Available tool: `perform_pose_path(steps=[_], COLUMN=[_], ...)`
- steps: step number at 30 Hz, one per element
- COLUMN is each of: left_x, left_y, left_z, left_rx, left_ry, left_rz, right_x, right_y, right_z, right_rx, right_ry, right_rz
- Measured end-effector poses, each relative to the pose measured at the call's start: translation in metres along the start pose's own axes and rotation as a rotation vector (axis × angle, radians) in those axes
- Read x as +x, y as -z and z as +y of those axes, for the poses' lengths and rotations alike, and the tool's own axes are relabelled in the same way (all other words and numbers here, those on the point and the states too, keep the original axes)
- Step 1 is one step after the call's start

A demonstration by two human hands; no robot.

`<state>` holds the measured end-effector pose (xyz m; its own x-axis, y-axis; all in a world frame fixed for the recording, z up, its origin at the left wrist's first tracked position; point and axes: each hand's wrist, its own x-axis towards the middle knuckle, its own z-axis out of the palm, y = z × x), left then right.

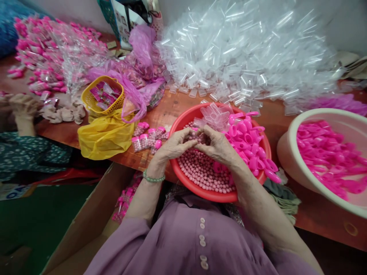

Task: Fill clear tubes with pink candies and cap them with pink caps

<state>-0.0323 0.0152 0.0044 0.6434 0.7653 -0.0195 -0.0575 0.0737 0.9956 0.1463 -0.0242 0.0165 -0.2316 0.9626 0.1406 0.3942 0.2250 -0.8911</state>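
Observation:
Both my hands meet over a red basin (268,152), fingers curled and fingertips close together. My left hand (176,143) is closed, and so is my right hand (216,143); their fingers hide whatever is between them. Below them, round pink beads (203,175) fill the near part of the basin. Clear plastic tubes (216,114) lie at its back, and glossy pink caps (246,137) are heaped on the right, some over the rim. Just left of the basin, several bead-filled tubes with pink caps (147,141) lie on the table.
A large heap of clear tubes (243,57) covers the back. A whitish tub (289,160) of pink caps stands right. A yellow basket (103,109), yellow bag (106,135) and purple bag (142,42) lie left, near another person's hand (24,109). A cardboard box (83,214) sits below the table edge.

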Motion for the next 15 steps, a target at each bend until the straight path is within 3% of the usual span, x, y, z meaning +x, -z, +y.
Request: perform_pose_path(steps=[8,15], left_x=[0.0039,0.0032], left_y=[0.0023,0.0071], left_z=[0.0011,0.0046], left_rx=[-0.064,-0.202], left_ry=[0.033,0.083], left_rz=[-0.054,-0.008], right_x=[0.0017,0.0008], right_y=[-0.0025,0.0002], right_z=[0.0067,0.0038], right_rx=[0.105,0.099], right_ry=[-0.062,-0.145], right_rz=[-0.011,0.082])
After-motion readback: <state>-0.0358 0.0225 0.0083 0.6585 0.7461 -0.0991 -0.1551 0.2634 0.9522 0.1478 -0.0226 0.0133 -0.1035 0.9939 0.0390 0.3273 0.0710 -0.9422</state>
